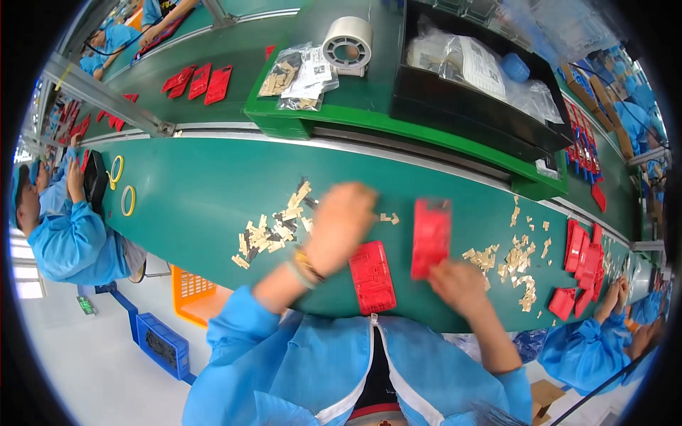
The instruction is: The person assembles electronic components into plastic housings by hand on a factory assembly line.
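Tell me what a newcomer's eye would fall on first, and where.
The bright red panel in the right hand, over the green table, stands out first. Another red panel lies to its left, and small pale parts lie scattered on both sides.

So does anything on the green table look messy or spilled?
Maybe: small beige pieces lie scattered loose to the right of the right hand, not in a container, so they could look spilled. Nothing looks clearly broken.
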The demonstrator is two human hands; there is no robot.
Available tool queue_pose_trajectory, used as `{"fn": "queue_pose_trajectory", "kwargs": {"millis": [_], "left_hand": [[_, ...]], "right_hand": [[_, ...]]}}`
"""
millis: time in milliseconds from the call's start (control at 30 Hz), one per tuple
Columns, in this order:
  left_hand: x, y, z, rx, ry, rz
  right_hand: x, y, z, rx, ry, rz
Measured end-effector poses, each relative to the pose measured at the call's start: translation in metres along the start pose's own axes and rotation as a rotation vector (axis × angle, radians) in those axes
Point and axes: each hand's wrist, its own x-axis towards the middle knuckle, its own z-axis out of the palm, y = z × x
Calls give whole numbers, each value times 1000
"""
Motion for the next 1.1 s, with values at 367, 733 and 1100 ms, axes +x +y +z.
{"fn": "queue_pose_trajectory", "kwargs": {"millis": [367, 733, 1100], "left_hand": [[11, -131, -65, -412, -326, -144], [4, 39, -12, -1816, -236, -456], [6, 62, 6, -1652, -246, -442]], "right_hand": [[93, -13, 33, 211, -165, 17], [82, -67, 20, 1189, 494, 666], [60, -35, -21, 796, 392, 574]]}}
